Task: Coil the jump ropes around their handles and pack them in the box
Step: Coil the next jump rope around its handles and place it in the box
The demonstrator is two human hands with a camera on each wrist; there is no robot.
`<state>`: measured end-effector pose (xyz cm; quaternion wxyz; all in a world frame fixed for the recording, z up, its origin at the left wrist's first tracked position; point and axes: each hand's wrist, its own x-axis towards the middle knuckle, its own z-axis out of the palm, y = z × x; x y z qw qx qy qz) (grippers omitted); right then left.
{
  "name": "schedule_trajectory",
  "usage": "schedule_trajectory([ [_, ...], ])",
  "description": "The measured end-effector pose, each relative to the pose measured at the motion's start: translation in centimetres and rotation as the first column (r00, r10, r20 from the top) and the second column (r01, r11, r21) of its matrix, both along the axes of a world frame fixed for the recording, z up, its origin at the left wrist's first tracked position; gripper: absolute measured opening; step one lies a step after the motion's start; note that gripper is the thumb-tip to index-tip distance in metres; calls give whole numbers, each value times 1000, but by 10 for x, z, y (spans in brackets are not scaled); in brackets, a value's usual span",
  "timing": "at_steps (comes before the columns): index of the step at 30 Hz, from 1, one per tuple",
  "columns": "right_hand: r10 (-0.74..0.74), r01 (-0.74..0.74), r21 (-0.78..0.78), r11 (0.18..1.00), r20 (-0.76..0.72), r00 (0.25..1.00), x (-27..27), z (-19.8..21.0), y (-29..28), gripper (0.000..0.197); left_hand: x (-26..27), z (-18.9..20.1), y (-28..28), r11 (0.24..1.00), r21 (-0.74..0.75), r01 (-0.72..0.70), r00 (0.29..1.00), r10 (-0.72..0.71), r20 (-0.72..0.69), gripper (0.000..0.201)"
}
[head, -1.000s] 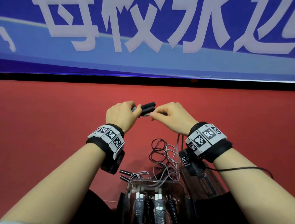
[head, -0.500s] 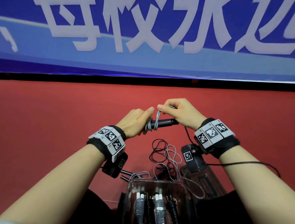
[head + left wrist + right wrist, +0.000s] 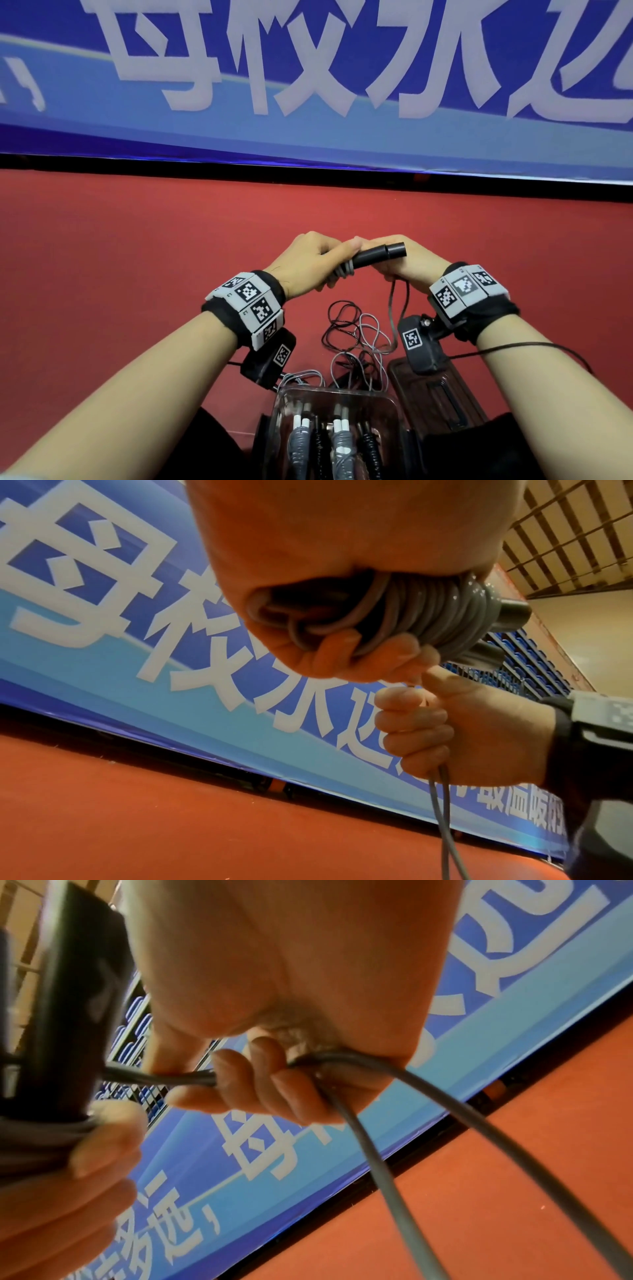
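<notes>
My left hand [image 3: 308, 263] grips a pair of black jump-rope handles [image 3: 376, 255] where grey rope [image 3: 340, 270] is coiled around them; in the left wrist view the coils [image 3: 428, 610] sit tight under my fingers. My right hand [image 3: 407, 263] is just right of the handles, curled around the doubled grey rope [image 3: 359, 1123], which hangs down from my fist [image 3: 421, 723] to a loose tangle of black and grey rope [image 3: 356, 332] on the red floor. A clear plastic box [image 3: 335, 431] below holds several coiled ropes.
A clear lid [image 3: 435, 394] lies right of the box. Two more black handles [image 3: 284, 380] lie by the box's left corner. A blue banner with white characters [image 3: 308, 85] runs along the far edge of the red floor [image 3: 137, 257].
The right hand has swung from above the handles down to their right side, drawing the rope under. The handles' free end has tipped up to the right.
</notes>
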<state>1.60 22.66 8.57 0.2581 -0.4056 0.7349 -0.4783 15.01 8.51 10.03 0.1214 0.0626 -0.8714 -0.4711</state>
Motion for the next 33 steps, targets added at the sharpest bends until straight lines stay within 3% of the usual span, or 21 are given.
schedule_trajectory([
  [4, -120, 119, -15, 993, -41, 992, 5, -2, -12, 41, -3, -6, -10, 995, -5, -102, 994, 102, -43, 53],
  [11, -89, 88, -24, 996, -47, 995, 11, -4, -21, 38, -1, 0, -13, 984, 12, -175, 984, 176, -14, 33],
  [18, -34, 34, 14, 999, 7, 999, 27, -5, -27, 42, -1, 3, -17, 965, 102, -240, 970, 244, -25, 29],
  [24, -37, 42, 55, 998, -84, 996, 33, 0, -25, 35, -2, 2, -20, 947, 157, -281, 951, 297, -88, 30],
  [27, -8, 16, 60, 998, -134, 991, 34, 0, -23, 26, -5, 3, -29, 876, 245, -415, 880, 455, -138, 28],
  [30, 1, 13, 55, 998, -239, 971, 39, 6, -19, 27, -5, -3, -51, 726, 257, -637, 732, 675, -91, 30],
  [32, -7, 14, 17, 1000, -371, 929, 44, 12, -18, 29, -1, -8, -59, 687, 173, -706, 695, 719, -22, 35],
  [33, -13, 14, -1, 1000, -429, 903, 47, 15, -18, 28, 0, -10, -61, 689, 63, -722, 690, 724, 2, 36],
])
